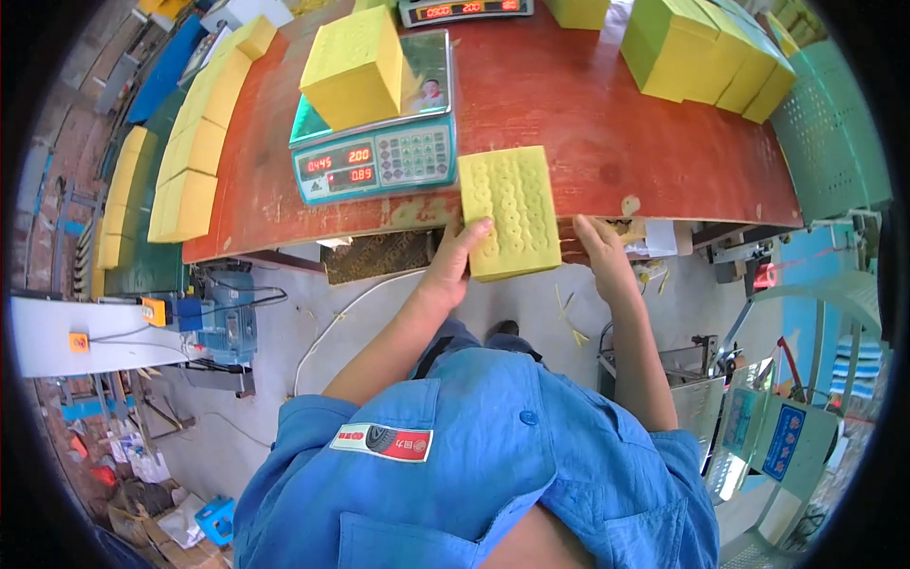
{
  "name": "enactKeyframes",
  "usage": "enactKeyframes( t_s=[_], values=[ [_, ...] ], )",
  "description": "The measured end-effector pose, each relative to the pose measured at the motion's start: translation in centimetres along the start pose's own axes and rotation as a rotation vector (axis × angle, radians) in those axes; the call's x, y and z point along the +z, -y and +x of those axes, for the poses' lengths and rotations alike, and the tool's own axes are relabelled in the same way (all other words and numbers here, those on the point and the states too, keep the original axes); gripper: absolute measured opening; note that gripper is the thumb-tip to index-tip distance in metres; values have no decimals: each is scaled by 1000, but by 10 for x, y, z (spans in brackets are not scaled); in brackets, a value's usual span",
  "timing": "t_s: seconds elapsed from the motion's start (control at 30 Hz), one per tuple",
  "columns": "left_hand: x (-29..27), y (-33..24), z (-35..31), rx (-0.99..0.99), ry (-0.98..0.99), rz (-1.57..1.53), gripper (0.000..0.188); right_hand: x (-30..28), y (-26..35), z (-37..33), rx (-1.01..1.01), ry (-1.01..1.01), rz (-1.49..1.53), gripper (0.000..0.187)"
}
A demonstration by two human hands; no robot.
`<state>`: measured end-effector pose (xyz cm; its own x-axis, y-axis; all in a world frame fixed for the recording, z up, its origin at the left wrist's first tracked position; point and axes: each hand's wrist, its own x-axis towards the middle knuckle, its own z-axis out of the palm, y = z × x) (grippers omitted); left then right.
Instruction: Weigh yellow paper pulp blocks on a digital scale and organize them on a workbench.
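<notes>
A thick stack of yellow paper point(512, 213) with rows of pressed ring patterns on top lies at the table's front edge, partly overhanging it. My left hand point(457, 258) is closed on the stack's near left side, thumb on its top face. My right hand point(604, 256) is a little to the right of the stack, apart from it, with its fingers stretched out and holding nothing. Beyond my left hand stands a teal digital scale point(417, 156) with lit red digits. Another yellow paper stack point(353, 71) rests on the scale's pan.
The red table point(531, 95) spans the front. Rows of yellow stacks point(194, 142) line its left side, and more stacks point(701, 52) stand at the far right. A second scale point(464, 9) is at the back. Machinery point(777, 427) stands on the right; a hose point(327, 327) crosses the floor.
</notes>
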<state>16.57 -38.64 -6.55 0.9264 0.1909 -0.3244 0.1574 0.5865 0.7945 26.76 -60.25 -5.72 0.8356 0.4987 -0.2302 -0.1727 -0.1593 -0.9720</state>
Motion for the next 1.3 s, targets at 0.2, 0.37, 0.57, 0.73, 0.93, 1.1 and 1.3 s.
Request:
enactKeyframes(
  t_s=[0.2,0.37,0.57,0.73,0.93,1.1,1.3],
  values=[
    [-9,3,-11,-171,12,-178,53,9,-18,-6,195,131,349,54],
    [1,-27,-42,-39,128,72,65,33,37,-38,263,24,230,48],
    [12,-179,-55,197,225,367,74,72,147,-15,-136,50,-62,51],
    [-10,-316,0,274,281,365,59,137,234,90,-300,73,206,53],
    [-60,-383,73,204,42,525,67,189,256,201,-112,9,206,50],
    [-94,-379,98,220,28,571,73,208,246,223,-71,-29,163,52],
    [-106,-376,106,186,34,562,78,215,239,229,-67,-55,146,52]
  ],
)
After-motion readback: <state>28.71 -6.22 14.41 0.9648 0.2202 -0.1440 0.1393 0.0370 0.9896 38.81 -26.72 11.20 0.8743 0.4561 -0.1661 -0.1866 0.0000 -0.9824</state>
